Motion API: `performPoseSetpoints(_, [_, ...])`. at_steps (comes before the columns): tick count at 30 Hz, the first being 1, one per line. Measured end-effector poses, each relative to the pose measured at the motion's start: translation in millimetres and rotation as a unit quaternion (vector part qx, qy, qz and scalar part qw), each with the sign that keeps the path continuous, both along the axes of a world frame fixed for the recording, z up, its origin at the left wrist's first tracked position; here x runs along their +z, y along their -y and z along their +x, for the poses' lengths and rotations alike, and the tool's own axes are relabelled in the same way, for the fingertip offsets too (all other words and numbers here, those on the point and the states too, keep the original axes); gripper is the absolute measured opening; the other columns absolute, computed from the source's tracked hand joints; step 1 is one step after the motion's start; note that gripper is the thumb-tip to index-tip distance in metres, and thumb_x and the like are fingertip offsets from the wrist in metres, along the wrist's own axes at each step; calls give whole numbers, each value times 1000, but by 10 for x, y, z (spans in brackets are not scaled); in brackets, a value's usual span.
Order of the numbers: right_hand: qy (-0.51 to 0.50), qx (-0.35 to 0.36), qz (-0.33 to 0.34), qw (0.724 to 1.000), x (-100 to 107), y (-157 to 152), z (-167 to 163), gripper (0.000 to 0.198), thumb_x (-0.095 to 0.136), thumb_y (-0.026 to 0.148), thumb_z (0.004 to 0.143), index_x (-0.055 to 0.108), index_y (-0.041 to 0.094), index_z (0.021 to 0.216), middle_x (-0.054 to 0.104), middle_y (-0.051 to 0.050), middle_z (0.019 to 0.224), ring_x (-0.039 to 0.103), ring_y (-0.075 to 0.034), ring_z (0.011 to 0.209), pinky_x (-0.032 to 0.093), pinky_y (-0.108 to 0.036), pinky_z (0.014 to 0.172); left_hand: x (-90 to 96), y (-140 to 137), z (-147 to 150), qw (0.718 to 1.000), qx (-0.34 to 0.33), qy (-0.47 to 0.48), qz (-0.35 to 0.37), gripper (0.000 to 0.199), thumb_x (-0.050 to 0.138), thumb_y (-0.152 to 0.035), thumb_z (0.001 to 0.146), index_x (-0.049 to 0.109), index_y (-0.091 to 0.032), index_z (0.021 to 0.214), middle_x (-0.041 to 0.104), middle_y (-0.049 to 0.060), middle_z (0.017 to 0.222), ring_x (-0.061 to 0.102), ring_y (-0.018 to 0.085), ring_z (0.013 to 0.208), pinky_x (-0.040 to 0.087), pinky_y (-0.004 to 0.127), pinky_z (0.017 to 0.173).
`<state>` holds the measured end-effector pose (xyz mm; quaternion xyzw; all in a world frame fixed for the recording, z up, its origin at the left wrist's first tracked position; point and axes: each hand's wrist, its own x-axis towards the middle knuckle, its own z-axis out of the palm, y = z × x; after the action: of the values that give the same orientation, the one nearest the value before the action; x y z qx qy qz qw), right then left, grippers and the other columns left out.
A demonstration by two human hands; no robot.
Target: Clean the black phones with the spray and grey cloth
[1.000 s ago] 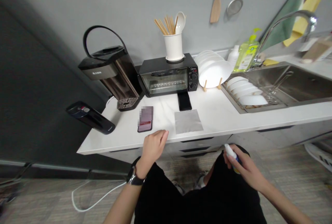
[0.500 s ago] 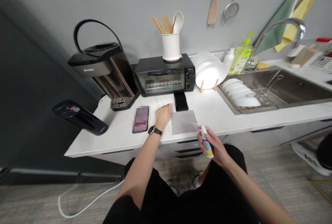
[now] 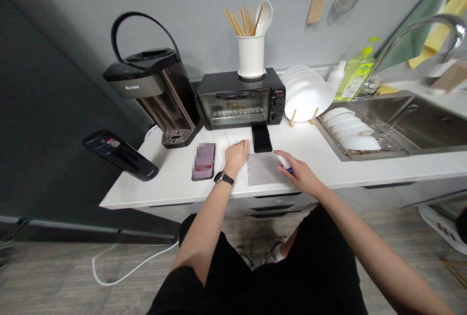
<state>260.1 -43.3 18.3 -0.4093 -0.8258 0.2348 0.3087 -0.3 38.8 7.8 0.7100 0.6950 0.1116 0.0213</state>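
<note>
A small spray bottle [image 3: 284, 162] with a white top is gripped in my right hand [image 3: 299, 173]. It is held at the right edge of a grey cloth [image 3: 264, 171] lying flat on the counter, and my fingers cover most of its body. My left hand [image 3: 236, 154], wearing a watch [image 3: 224, 177], rests on the counter at the cloth's left edge with its fingers curled closed; nothing shows in it. Just behind the cloth lies a black phone [image 3: 261, 138]. To the left of my left hand is another phone [image 3: 204, 161], its screen blurred out.
A toaster oven [image 3: 237, 105] stands at the back under a white utensil holder [image 3: 251, 54]. Left are a water dispenser [image 3: 164, 91] and a dark thermos-like bottle [image 3: 124, 157]. Right are racked plates [image 3: 310, 98] and a sink [image 3: 438, 125] with bowls [image 3: 350, 130].
My right hand has moved up and forward with the spray bottle, from the counter's front edge to the cloth's right side. My left hand stays in place. The view has shifted slightly.
</note>
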Motion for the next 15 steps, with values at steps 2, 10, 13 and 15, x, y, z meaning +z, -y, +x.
performPoseSetpoints(2, [125, 2, 51, 991, 11, -182, 37, 50, 40, 38, 111, 39, 29, 159, 66, -14, 138, 72, -27, 102, 55, -41, 91, 7, 1, 2, 1000, 1, -2, 0, 62, 13, -50, 113, 69, -22, 119, 80, 11, 108, 76, 25, 101, 50, 32, 86])
performPoseSetpoints(10, [312, 10, 156, 937, -54, -477, 56, 54, 41, 24, 108, 39, 31, 162, 70, -11, 129, 71, -18, 73, 47, -29, 70, 19, 3, 7, 1000, 2, -3, 1, 61, 14, -49, 113, 69, -22, 118, 80, 12, 108, 76, 26, 101, 50, 33, 85])
performPoseSetpoints(13, [312, 19, 150, 938, -74, -490, 49, 44, 40, 30, 110, 48, 28, 154, 69, -12, 135, 72, -20, 76, 46, -31, 69, 19, 2, 7, 1000, 0, -3, -3, 61, 14, -49, 113, 69, -23, 118, 79, 12, 109, 76, 26, 102, 49, 34, 86])
performPoseSetpoints(15, [309, 28, 142, 940, -86, -489, 54, 38, 39, 32, 111, 54, 25, 146, 69, -12, 137, 73, -21, 79, 45, -31, 70, 21, 2, 6, 1000, 0, -3, -4, 61, 14, -49, 113, 69, -23, 118, 79, 12, 110, 75, 26, 102, 49, 34, 86])
